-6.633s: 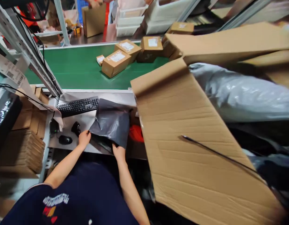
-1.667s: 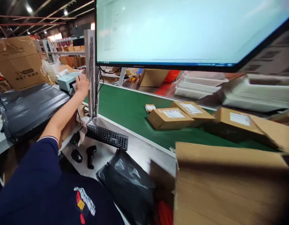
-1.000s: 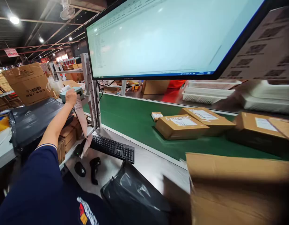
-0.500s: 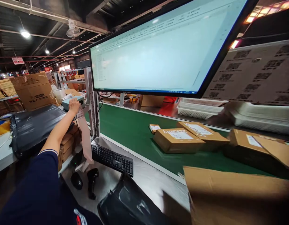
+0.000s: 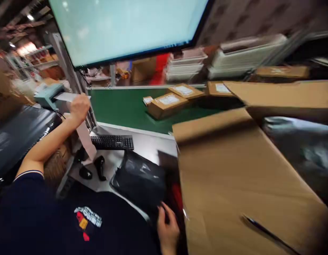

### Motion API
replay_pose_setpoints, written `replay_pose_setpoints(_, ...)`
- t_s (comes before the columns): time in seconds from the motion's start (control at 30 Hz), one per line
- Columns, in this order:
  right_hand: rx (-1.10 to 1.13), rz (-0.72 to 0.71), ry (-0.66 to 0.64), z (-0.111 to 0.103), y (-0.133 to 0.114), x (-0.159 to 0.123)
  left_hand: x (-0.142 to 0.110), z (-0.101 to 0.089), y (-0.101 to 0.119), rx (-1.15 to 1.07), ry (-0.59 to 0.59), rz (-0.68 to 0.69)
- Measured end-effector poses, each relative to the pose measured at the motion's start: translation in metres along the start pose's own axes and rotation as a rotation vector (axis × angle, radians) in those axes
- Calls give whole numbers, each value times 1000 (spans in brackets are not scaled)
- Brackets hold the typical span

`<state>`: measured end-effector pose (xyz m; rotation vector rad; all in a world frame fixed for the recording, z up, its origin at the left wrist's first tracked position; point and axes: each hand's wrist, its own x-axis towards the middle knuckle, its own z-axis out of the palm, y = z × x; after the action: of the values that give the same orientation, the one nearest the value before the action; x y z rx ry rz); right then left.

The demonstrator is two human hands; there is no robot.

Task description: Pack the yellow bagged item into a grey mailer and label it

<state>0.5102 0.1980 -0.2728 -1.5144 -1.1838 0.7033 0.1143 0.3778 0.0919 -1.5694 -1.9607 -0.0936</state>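
My left hand (image 5: pixel 80 108) is closed on a strip of paper labels (image 5: pixel 85 136), beside the slot of a pale blue label printer (image 5: pixel 48 94). The strip hangs below the hand down to the metal table. At the lower middle, my right hand (image 5: pixel 168 226) has its thumb and finger bent together at the near edge of a black plastic bag (image 5: pixel 140 177); motion blurs the contact. The bag lies on the table in front of me. A black barcode scanner (image 5: pixel 100 168) and a mouse (image 5: pixel 85 173) lie by the strip's lower end.
A large open cardboard box (image 5: pixel 219 170) stands at the right, with a pen (image 5: pixel 267 232) across its side. Behind the keyboard (image 5: pixel 111 141) runs a green conveyor belt (image 5: pixel 113 106) with labelled cartons (image 5: pixel 168 102). A monitor (image 5: pixel 132 28) hangs above. Another black package (image 5: pixel 17 138) lies left.
The view has swung right and down. My left hand has come away from the printer's top to its slot side, on the strip. My right hand has come into view by the black bag.
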Motion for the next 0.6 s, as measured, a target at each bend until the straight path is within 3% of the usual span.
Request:
replay_pose_setpoints(0.07,128,143,-94,1,-8,-25,-42,-15,35,-205,53,175)
replay_pose_setpoints(0.13,298,303,-251,16,-26,-30,-93,-23,68,-570,17,312)
replay_pose_setpoints(0.23,594,516,-501,44,-62,-25,-173,-11,117,-1174,-75,275)
replay_pose_setpoints(0.3,823,635,-560,56,-83,-23,-218,11,147,-1446,-120,140)
replay_pose_setpoints(0.43,1031,719,-330,63,-99,-23,-280,55,176,-1653,-231,-87)
replay_pose_setpoints(0.6,950,766,-154,67,-90,-16,-324,84,162,-1654,-425,-20)
